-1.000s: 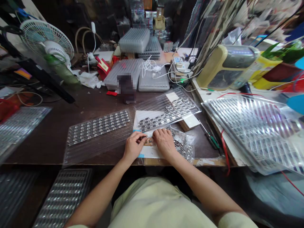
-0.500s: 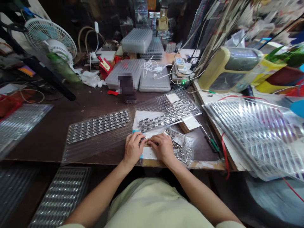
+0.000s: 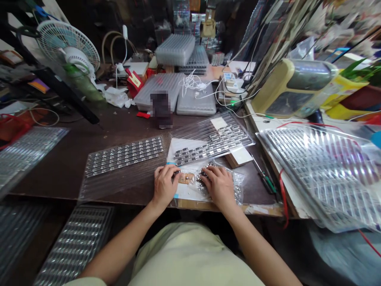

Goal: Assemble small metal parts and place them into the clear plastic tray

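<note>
My left hand (image 3: 163,184) rests at the front of the table, its fingertips pinched at a small metal part (image 3: 177,172) beside a small brown circuit board (image 3: 186,178). My right hand (image 3: 217,186) lies curled over loose silver metal parts (image 3: 205,183), which spill near a clear plastic bag (image 3: 236,186). Both hands sit on a white sheet (image 3: 187,194). Above them is a clear blister tray (image 3: 211,143) with rows of metal parts. Another such tray (image 3: 123,157) lies to the left of my left hand.
A green-handled screwdriver (image 3: 266,178) lies right of the bag, and a large stack of filled trays (image 3: 318,171) sits further right. Grey plastic cases (image 3: 178,93), tangled white cables (image 3: 192,83) and a desk fan (image 3: 70,47) stand at the back of the table.
My right hand has moved right, off the brown board and onto the loose parts, leaving the board in view. My left hand stays at the board's left side.
</note>
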`<state>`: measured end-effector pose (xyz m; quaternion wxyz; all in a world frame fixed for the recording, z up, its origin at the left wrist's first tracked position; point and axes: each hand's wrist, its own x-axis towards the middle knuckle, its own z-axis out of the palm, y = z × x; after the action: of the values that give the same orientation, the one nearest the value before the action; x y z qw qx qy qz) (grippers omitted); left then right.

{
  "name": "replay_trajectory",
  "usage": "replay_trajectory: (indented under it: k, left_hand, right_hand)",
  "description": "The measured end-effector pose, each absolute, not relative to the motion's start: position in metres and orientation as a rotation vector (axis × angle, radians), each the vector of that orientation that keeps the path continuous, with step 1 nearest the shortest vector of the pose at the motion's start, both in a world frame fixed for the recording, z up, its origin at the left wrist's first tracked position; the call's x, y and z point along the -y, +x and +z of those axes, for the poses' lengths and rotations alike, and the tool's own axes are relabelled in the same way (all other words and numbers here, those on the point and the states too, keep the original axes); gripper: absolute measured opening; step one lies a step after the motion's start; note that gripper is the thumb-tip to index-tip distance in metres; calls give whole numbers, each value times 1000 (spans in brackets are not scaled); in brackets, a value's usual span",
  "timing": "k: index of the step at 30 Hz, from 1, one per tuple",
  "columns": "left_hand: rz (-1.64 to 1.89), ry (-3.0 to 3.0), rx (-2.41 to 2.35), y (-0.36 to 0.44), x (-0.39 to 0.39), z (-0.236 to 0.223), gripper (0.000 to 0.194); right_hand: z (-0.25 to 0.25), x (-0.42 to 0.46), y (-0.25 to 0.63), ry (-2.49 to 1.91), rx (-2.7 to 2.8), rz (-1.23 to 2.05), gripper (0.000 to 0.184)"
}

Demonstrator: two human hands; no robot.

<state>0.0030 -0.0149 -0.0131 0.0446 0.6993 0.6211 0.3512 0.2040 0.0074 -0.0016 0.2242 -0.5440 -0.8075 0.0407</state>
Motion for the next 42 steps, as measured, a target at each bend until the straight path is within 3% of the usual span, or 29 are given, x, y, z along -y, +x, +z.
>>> replay_trajectory:
  k: [3, 7, 12, 19, 35, 42]
  left_hand:
    - [1063, 2137, -1859, 4, 14, -13, 8]
    - [1065, 2131, -1823, 4, 15, -15, 9]
    - [1057, 2174, -1827, 5, 15, -6, 10]
    - [1045, 2062, -1452, 24, 8, -6, 12]
    - [1034, 2016, -1500, 25, 6, -15, 10]
    - [1198, 1711, -1451, 16, 2, -12, 10]
  right_hand:
    - [-3, -5, 215, -1505, 2296, 94, 32]
    - [-9, -3, 213, -1481, 2252, 168, 17]
    - [-16, -3, 211, -1364, 2124, 203, 18]
    - [-17, -1, 214, -1326, 2056, 282, 19]
    - [-15, -1, 214, -1323, 2032, 320, 18]
    - [-5, -1, 206, -1300, 1953, 419, 17]
